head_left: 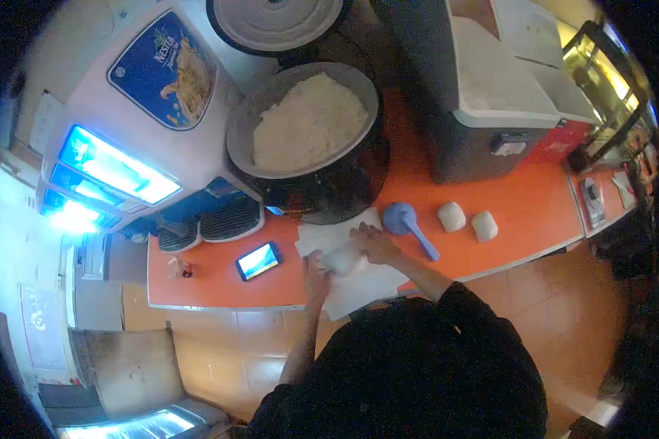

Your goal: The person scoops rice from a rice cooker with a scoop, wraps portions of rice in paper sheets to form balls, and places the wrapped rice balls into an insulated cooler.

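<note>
At the left a drink dispenser point(157, 146) stands on the orange worktop point(220, 289), with a small jar point(179, 268) near its foot and a lit phone point(258, 261) lying flat beside it. Next comes the person's left hand point(316, 278), along the left side of a pale bundle point(342, 257) that rests on white paper point(366, 284) at the front of the worktop. The bundle sits between the two hands: rightward from the left fingers, and leftward and slightly toward the body from the right ones, so neither hand is clearly nearer. The paper's long axis runs away from the body; the bundle's own axis is lost in blur. The right hand point(377, 245) arches over the far right edge, its fingers bent. Whether either set of fingers pinches the paper or merely presses it cannot be told. Behind stands a wide pot point(241, 157) heaped with what looks like rice. Right of the hands lie a blue scoop point(400, 218), handle toward the body, then two white packets point(452, 216) just beside each other. The bundle's contents are hidden, and its underside is out of sight.
</note>
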{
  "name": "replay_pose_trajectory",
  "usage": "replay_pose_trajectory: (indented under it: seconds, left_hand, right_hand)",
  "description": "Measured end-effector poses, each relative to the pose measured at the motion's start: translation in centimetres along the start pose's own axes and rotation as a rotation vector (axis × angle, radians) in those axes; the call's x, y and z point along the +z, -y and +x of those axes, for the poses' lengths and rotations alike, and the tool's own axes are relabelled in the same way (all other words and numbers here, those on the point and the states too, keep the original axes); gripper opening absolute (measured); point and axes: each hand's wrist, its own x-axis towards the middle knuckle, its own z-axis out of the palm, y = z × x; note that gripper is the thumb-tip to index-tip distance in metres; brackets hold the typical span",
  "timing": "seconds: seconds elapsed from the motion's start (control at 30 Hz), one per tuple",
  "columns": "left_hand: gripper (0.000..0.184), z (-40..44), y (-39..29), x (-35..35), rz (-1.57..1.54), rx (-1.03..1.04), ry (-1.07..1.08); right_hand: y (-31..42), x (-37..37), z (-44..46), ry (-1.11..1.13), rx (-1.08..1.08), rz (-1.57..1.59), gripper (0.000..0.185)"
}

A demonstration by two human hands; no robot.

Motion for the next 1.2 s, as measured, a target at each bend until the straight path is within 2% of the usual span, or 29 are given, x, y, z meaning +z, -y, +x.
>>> replay_pose_trajectory:
  seconds: [0.07,0.1,0.17,0.2,0.27,0.3,0.37,0.4,0.47,0.5,0.53,0.6,0.67,0.73,0.77,0.8,0.87,0.9,0.93,0.97,1.0,1.03,1.07,1.1,1.13,1.2]
  left_hand:
    - [0.017,1.6,-0.8,-0.7,0.05,-0.044,0.082]
    - [0.018,2.2,-0.6,-0.5,0.066,-0.06,0.109]
    - [0.022,2.5,2.0,2.0,0.343,-0.175,0.271]
    - [0.022,3.2,1.4,2.1,0.347,-0.183,0.271]
    - [0.024,4.3,-0.8,1.9,0.783,-0.055,0.38]
    - [0.024,3.9,-1.6,1.6,0.787,-0.063,0.383]
    - [0.021,2.4,-2.8,1.3,0.6,-0.024,0.179]
    - [0.021,1.6,-2.9,1.4,0.604,-0.027,0.186]
    - [0.021,0.1,-2.9,2.0,0.392,-0.227,0.119]
    - [0.021,-0.6,-3.0,2.3,0.284,-0.324,0.086]
    - [0.021,-1.1,-3.2,2.6,0.285,-0.324,0.092]
    - [0.023,-2.3,-3.8,3.0,0.224,-0.216,-0.084]
    - [0.024,-3.3,-4.7,3.2,0.182,-0.254,-0.032]
    - [0.056,-4.5,-6.0,4.3,0.238,-0.232,-0.057]
    - [0.064,-5.5,-4.8,5.6,0.268,-0.235,0.051]
    - [0.064,-5.3,-5.6,6.3,0.273,-0.241,0.045]
    - [0.064,-4.7,-7.0,7.0,-0.113,-0.481,-0.192]
    - [0.065,-4.1,-6.4,6.2,-0.169,-0.469,-0.15]
    - [0.066,-2.9,-6.6,4.8,-0.225,-0.459,-0.107]
    - [0.064,-2.0,-7.2,3.6,-0.725,-0.752,-0.2]
    - [0.062,-1.0,-7.7,2.3,-1.239,-1.024,-0.293]
    - [0.067,-1.1,-6.2,2.2,-1.35,-1.124,-0.256]
    - [0.067,-1.4,-5.0,2.4,-1.348,-1.121,-0.296]
    - [0.072,-2.1,-3.6,2.8,-1.034,-1.024,-0.058]
    - [0.078,-1.6,-4.7,2.6,-1.022,-0.966,-0.07]
    - [0.089,-0.5,-6.9,2.1,-0.998,-0.852,-0.097]
  right_hand:
    - [0.8,-1.1,0.0,-0.285,-0.267,-0.36,0.056]
    - [1.2,-1.8,0.5,-0.281,-0.269,-0.36,0.056]
    - [2.8,-2.7,2.4,0.09,-0.237,-0.47,0.041]
    - [3.6,-2.9,3.1,0.094,-0.245,-0.465,0.041]
    - [4.8,-3.0,4.0,0.32,-0.04,-0.496,0.025]
    - [5.3,-3.4,3.7,0.324,-0.047,-0.491,0.025]
    - [5.8,-4.4,2.6,0.281,-0.015,-0.383,0.014]
    - [5.0,-3.6,1.9,0.285,-0.016,-0.375,0.014]
    - [2.5,-0.7,-0.6,0.13,-0.123,-0.179,0.03]
    - [2.1,0.0,-1.9,0.131,-0.118,-0.173,0.03]
    - [1.9,0.5,-3.3,0.046,-0.068,-0.144,0.033]
    - [1.9,1.5,-5.3,-0.034,-0.02,-0.113,0.036]
    - [2.3,2.2,-6.6,-0.192,-0.002,-0.076,0.041]
    - [3.3,1.2,-7.1,-0.206,-0.021,-0.013,0.044]
    - [3.8,0.6,-7.1,-0.221,-0.037,0.052,0.047]
    - [3.9,0.3,-7.0,-0.218,-0.046,0.054,0.047]
    - [3.9,-0.1,-6.9,-0.117,-0.093,0.075,0.059]
    - [4.3,-0.4,-6.9,-0.116,-0.112,0.072,0.059]
    - [4.9,-0.6,-7.2,-0.222,-0.07,0.232,0.064]
    - [5.2,-0.9,-7.1,-0.327,-0.028,0.394,0.069]
    - [5.5,-1.6,-6.6,-0.318,-0.051,0.396,0.069]
    - [5.7,-2.4,-6.4,-0.35,-0.082,0.238,0.071]
    - [6.1,-2.9,-6.0,-0.383,-0.117,0.084,0.074]
    - [6.4,-3.1,-5.8,-0.384,-0.175,-0.053,0.068]
    - [6.7,-3.4,-5.2,-0.373,-0.21,-0.042,0.068]
    - [6.9,-4.1,-3.7,-0.434,-0.509,-0.003,0.057]
